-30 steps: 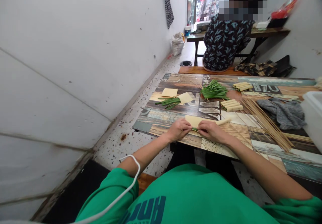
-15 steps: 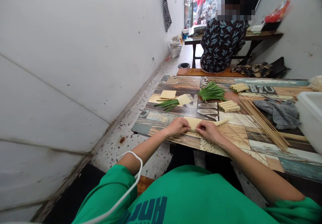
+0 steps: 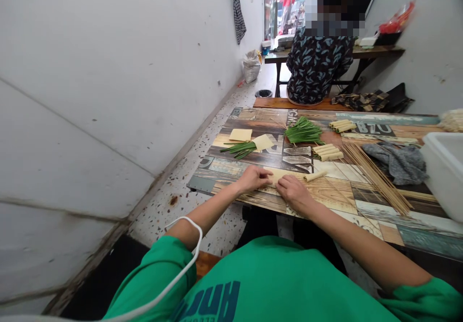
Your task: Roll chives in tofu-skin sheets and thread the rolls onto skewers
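A pale yellow tofu sheet (image 3: 278, 173) lies flat near the table's front edge, partly covered by my fingers. My left hand (image 3: 255, 178) has its fingers closed at the sheet's left end. From the right, my right hand (image 3: 293, 192) presses curled fingers on the sheet's near edge; what lies beneath them is hidden. Just beyond that hand is a single rolled tofu sheet (image 3: 315, 175). Farther off, a bunch of cut chives (image 3: 240, 149) rests partly beneath another tofu sheet (image 3: 263, 142), with stacked tofu sheets (image 3: 240, 134) behind it.
A larger chive pile (image 3: 304, 131) lies mid-table beside finished rolls (image 3: 327, 152) and more rolls (image 3: 342, 125). Bamboo skewers (image 3: 378, 179), a grey cloth (image 3: 398, 162) and a white bin (image 3: 444, 167) stand to the right. A person (image 3: 318, 66) sits beyond on a bench (image 3: 271, 103).
My right hand has flattened and turned more palm-down over the sheet. My left hand has shifted slightly left and up. The view has moved a little.
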The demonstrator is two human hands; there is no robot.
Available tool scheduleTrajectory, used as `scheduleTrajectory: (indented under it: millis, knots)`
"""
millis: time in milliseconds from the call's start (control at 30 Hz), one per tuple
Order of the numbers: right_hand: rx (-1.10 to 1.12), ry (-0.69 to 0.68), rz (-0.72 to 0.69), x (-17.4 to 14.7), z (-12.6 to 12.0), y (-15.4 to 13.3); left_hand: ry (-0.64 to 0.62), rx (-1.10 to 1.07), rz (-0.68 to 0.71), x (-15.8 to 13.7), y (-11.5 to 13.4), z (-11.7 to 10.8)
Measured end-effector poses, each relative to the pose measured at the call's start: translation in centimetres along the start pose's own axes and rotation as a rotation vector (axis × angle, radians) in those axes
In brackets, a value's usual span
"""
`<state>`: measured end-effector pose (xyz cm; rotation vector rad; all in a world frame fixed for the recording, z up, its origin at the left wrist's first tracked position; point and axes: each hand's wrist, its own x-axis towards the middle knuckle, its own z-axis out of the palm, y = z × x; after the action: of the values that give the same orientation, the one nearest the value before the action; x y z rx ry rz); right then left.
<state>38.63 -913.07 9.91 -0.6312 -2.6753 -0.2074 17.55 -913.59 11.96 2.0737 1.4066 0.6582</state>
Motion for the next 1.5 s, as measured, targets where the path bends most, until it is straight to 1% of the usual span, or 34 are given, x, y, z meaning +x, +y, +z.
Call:
scheduleTrajectory:
  millis: [67, 100, 167, 200, 267, 367, 467, 567, 633, 700, 800, 867, 933, 1033, 1167, 1233, 1267, 1300, 1367, 1433, 1500]
  knots:
    - [0.032, -0.014, 0.016, 0.1, 0.3, 0.3, 0.125, 0.140, 0.139, -0.7, 0.1, -0.1]
    - [0.043, -0.019, 0.022, 0.1, 0.4, 0.4, 0.154, 0.221, 0.226, -1.1, 0.1, -0.1]
    - [0.051, -0.020, 0.027, 0.2, 0.6, 0.6, 0.153, 0.365, 0.371, -1.5, 0.1, 0.2]
    - [0.051, -0.021, 0.030, 0.3, 0.6, 0.7, 0.142, 0.420, 0.412, -1.6, 0.0, 0.5]
    - [0.054, -0.025, 0.037, 0.3, 0.6, 0.8, 0.127, 0.492, 0.445, -1.6, -0.2, 1.2]
    - [0.073, -0.029, 0.054, 0.4, 0.4, 0.8, 0.132, 0.524, 0.436, -1.3, -0.6, 2.2]
    - [0.097, -0.018, 0.067, 0.4, 0.0, 0.9, 0.106, 0.514, 0.414, -1.0, -0.6, 2.1]
    - [0.128, -0.032, 0.084, 0.6, -0.1, 1.2, 0.006, 0.473, 0.367, -0.3, -0.1, 1.1]
    - [0.168, -0.070, 0.086, 0.8, -0.1, 1.6, -0.069, 0.456, 0.329, 0.1, 0.3, 0.5]
    - [0.232, -0.114, 0.089, 1.1, 0.0, 2.0, -0.106, 0.463, 0.293, 0.4, 0.8, 0.3]
    - [0.328, -0.148, 0.111, 1.3, 0.0, 2.5, -0.085, 0.509, 0.254, 0.4, 1.4, 0.5]
    - [0.379, -0.156, 0.131, 1.3, 0.0, 2.7, -0.073, 0.532, 0.251, 0.3, 1.6, 0.7]
    - [0.411, -0.148, 0.156, 1.3, -0.1, 2.8, -0.091, 0.515, 0.263, 0.4, 1.6, 0.7]
    - [0.359, -0.110, 0.153, 1.2, -0.2, 2.7, -0.123, 0.454, 0.230, 1.0, 1.7, 0.4]
    - [0.207, -0.086, 0.071, 1.0, -0.4, 2.4, -0.133, 0.356, 0.078, 1.3, 1.8, 0.3]
    - [0.214, -0.087, 0.065, 1.0, -0.4, 2.4, -0.097, 0.318, 0.014, 1.1, 1.6, 0.5]
    - [0.235, -0.086, 0.068, 1.0, -0.3, 2.4, -0.067, 0.318, 0.007, 0.9, 1.5, 0.6]
    - [0.259, -0.080, 0.072, 1.0, -0.3, 2.5, -0.033, 0.332, 0.020, 0.7, 1.4, 0.8]
    - [0.292, -0.056, 0.090, 1.0, -0.2, 2.6, 0.021, 0.382, 0.095, 0.1, 1.1, 1.0]
    - [0.313, -0.042, 0.116, 1.1, 0.0, 2.7, 0.049, 0.443, 0.189, -0.4, 0.9, 1.2]
    - [0.340, -0.057, 0.141, 1.1, 0.1, 2.9, 0.077, 0.496, 0.254, -0.7, 0.8, 1.3]
